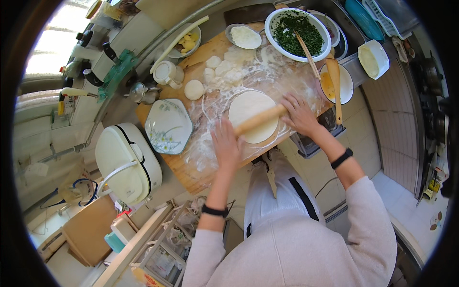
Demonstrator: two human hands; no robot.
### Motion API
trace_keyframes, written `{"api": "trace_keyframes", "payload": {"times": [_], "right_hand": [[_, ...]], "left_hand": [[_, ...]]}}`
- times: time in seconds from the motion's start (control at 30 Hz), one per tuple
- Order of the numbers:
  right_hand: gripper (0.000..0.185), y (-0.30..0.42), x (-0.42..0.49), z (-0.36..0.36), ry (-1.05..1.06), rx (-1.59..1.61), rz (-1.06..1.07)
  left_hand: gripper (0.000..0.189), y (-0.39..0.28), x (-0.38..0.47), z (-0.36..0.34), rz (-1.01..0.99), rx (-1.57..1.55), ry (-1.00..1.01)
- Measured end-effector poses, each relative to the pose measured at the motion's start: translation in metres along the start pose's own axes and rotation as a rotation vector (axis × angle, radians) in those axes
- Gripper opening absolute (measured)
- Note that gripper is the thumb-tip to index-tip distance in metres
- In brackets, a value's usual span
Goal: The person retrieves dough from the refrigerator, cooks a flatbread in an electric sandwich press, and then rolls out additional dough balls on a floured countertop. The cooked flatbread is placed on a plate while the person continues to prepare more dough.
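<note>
A wooden rolling pin (260, 119) lies aslant across a flat round of dough (251, 104) on the floured wooden board (172, 172). My left hand (227, 145) presses on the pin's left end, its fingers stretched forward and slightly blurred. At the other end, my right hand (299, 113) rests over the pin with the fingers extended. Both ends of the pin are hidden under my hands. Left of the dough round sits a ball of dough (194, 89). Several floured dough pieces (222, 70) are grouped farther back.
Around the board are a hexagonal floral plate (168, 125), a dish of flour (245, 37), a white bowl of chopped greens (301, 34) with chopsticks (308, 55), and an egg bowl (344, 84) bearing a wooden spatula (333, 86). A cream rice cooker (125, 161) stands at left.
</note>
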State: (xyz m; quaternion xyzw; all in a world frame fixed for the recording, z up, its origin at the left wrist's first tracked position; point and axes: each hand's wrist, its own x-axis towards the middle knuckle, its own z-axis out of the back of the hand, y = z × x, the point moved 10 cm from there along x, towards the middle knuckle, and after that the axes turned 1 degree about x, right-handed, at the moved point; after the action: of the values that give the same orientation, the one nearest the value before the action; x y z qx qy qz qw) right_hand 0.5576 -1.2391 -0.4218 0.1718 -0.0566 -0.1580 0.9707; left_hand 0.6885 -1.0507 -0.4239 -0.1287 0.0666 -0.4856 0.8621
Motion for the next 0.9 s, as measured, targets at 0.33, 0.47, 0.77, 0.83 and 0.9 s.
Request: {"api": "trace_keyframes", "payload": {"times": [0.33, 0.47, 0.77, 0.83, 0.9], "right_hand": [[0.056, 0.014, 0.039, 0.008, -0.083, -0.041, 0.039], [0.058, -0.015, -0.006, 0.000, -0.033, 0.015, -0.013], [0.056, 0.024, 0.016, 0.014, -0.030, -0.047, 0.057], [0.056, 0.004, 0.032, 0.008, -0.030, 0.022, -0.010], [0.055, -0.007, 0.007, 0.006, -0.055, -0.004, -0.035]], "left_hand": [[0.065, 0.032, 0.064, 0.014, 0.063, -0.042, -0.146], [0.068, 0.010, 0.021, -0.003, -0.004, 0.042, -0.011], [0.066, 0.026, 0.030, -0.002, 0.101, -0.086, -0.072], [0.065, 0.030, 0.058, 0.014, 0.097, -0.067, -0.130], [0.067, 0.009, 0.037, 0.014, 0.039, -0.068, -0.043]]}}
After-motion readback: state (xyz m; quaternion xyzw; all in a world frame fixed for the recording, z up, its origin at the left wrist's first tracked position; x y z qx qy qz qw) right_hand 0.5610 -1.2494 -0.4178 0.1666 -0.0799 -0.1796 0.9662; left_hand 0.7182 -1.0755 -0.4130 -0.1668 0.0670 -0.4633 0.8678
